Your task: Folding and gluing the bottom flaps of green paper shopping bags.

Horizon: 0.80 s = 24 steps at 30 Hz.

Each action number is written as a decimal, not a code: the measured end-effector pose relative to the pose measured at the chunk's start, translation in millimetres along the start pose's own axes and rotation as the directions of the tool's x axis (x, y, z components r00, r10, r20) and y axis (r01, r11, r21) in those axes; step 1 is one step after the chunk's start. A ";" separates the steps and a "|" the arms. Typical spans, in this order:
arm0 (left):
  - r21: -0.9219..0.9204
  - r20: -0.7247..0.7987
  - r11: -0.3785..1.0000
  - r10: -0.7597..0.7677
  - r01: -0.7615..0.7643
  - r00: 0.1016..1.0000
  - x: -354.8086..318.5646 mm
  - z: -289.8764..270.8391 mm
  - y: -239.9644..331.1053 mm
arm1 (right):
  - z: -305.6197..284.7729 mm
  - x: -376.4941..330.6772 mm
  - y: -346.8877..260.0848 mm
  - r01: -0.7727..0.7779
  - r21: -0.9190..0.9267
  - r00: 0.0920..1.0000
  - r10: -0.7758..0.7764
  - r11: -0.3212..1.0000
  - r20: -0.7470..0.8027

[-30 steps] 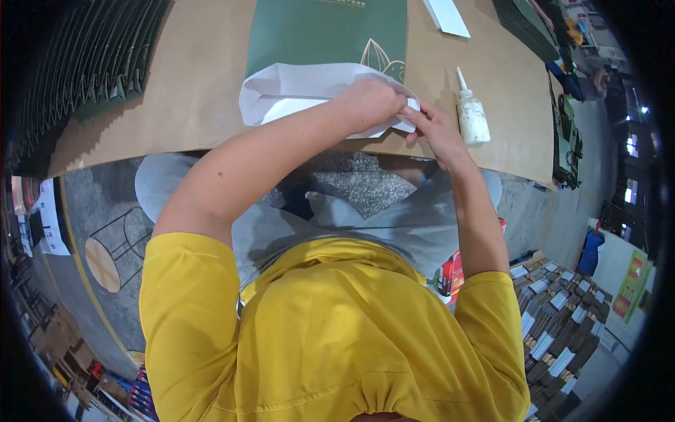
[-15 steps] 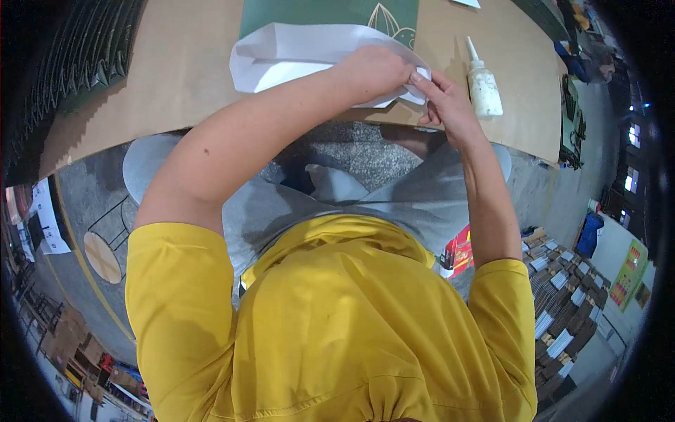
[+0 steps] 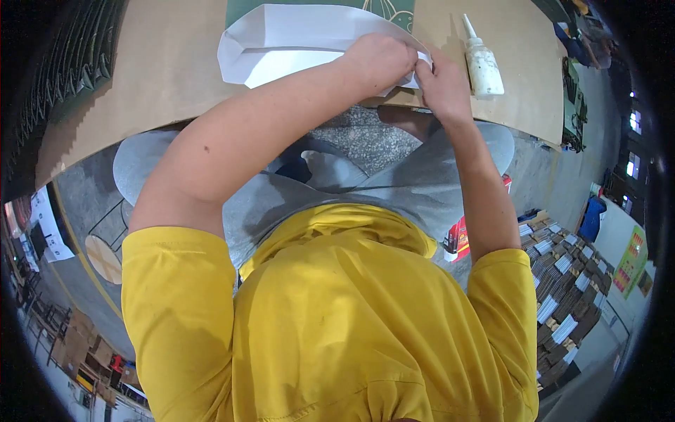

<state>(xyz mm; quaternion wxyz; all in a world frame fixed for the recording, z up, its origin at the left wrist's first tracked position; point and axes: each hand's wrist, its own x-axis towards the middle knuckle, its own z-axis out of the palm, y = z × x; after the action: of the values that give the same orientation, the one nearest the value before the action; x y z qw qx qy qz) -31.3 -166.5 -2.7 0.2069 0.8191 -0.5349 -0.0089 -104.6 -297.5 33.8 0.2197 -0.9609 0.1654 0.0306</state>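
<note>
Folded white paper sheet [image 3: 295, 39] flat on the brown cardboard-covered table [image 3: 162, 70] — right end pinched by left hand [image 3: 380, 60] and right hand [image 3: 439, 84], fingertips closed together. White plastic glue bottle [image 3: 484, 63] just beside.

White sheet [image 3: 302, 42] right end hidden under both hands; green sheet [image 3: 394, 10] behind it cut off by top edge; fingertips hidden.
</note>
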 end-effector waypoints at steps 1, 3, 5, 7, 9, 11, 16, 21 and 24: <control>-0.034 -0.029 0.999 -0.007 0.006 1.000 -0.4 2.7 1.5 | -1.0 -0.9 -4.5 0.001 0.000 1.000 -0.001 1.000 0.005; -0.013 0.020 0.999 -0.033 0.034 0.999 2.3 4.8 6.8 | -6.9 -2.9 -18.9 -0.081 -0.348 0.997 0.075 0.934 -0.031; 0.010 0.070 0.998 -0.060 0.059 0.996 2.1 1.9 9.1 | -5.9 0.7 -31.3 -0.065 -0.413 0.997 0.073 0.909 0.006; 0.011 0.081 0.992 -0.125 0.124 0.989 3.0 -2.2 9.1 | -5.0 2.8 -28.3 -0.046 -0.478 0.997 0.069 0.877 0.031; -0.053 -0.030 0.992 -0.117 0.116 0.993 -8.6 9.0 3.3 | 0.1 4.7 -13.0 -0.001 -0.369 1.000 -0.011 0.930 -0.029; -0.113 -0.155 0.990 -0.096 0.079 0.983 -13.0 11.8 -1.9 | -8.2 4.3 -7.9 0.012 -0.308 0.999 -0.024 0.951 -0.033; -0.144 -0.029 0.980 -0.139 0.134 0.990 -16.7 0.8 1.9 | -19.3 8.7 -1.8 -0.010 -0.120 0.997 0.019 0.993 0.076; -0.023 -0.019 0.997 -0.081 0.080 0.997 -19.9 5.8 7.7 | -15.3 15.7 5.3 0.054 -0.123 0.993 -0.041 0.991 0.107; 0.147 0.061 0.988 -0.048 0.039 0.997 -12.9 8.6 18.6 | -17.0 13.3 -7.7 0.067 -0.261 0.998 -0.059 0.963 0.038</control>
<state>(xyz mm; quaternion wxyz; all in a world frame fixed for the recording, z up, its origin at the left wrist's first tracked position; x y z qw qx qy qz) -55.1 -164.4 -6.7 0.1288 0.8428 -0.5225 -0.0006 -89.8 -302.3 50.5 0.0939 -0.9858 0.1261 0.0594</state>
